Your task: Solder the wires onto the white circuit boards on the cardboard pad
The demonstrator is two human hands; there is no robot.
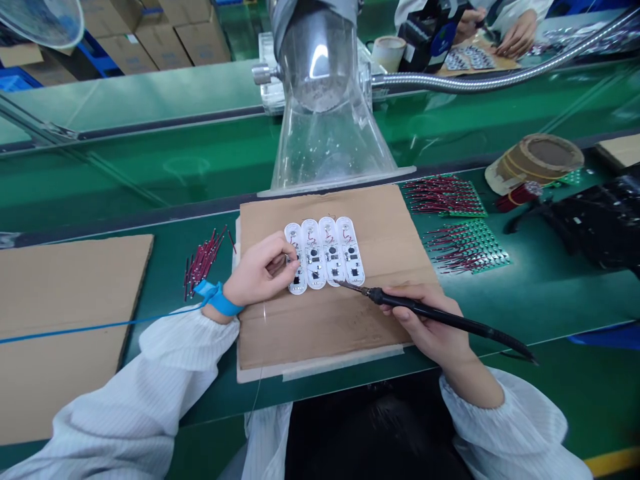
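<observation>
Several white oval casings with small circuit boards [331,260] lie side by side on a brown cardboard sheet [300,333]. My right hand [430,320] is closed around a black soldering iron [425,308], whose tip points left, close to the lower ends of the casings; I cannot tell if it touches one. Over the leftmost casing, partly covering it, my left hand [267,267] has its fingers curled in a pinch. What is between those fingertips is hidden. A blue wrist strap [220,298] circles my left wrist.
Dark red wires [204,263] lie left of the cardboard. Green boards with red wires [470,247] and a cardboard roll [535,160] stand right. A clear fume hood [330,147] rises behind the casings. Another person's hands [517,33] work across the bench.
</observation>
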